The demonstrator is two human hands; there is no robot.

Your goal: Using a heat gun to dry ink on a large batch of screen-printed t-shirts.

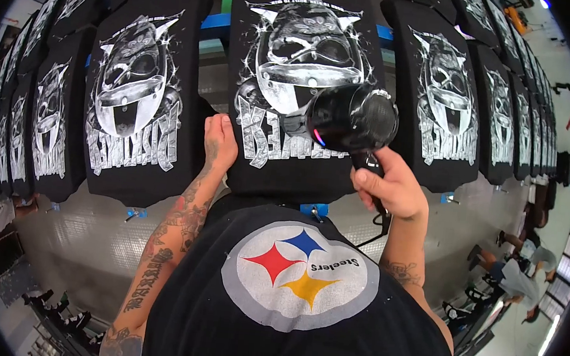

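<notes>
Nearest the camera is my own black T-shirt, bearing a round grey emblem with red, blue and yellow four-pointed stars. My two bare forearms rise from it toward the work.

My right hand is closed in a full grip around the handle of a black handheld hot-air dryer; a black cord hangs from below the fist. The dryer's round body sits above the lower right part of the white print, just over the fabric; whether it touches the fabric cannot be told.

My left hand lies open and flat, palm down, fingers extended, on the lower left edge of the black printed garment stretched on the flat platen directly ahead of me. It grasps nothing. The garment carries a white and grey helmeted-face graphic with block lettering below, seen inverted from my position.

Beside it, left and right, further black platens with the same print fan out in a curved row. Beneath them lies grey flooring. At the far right another person bends over.
</notes>
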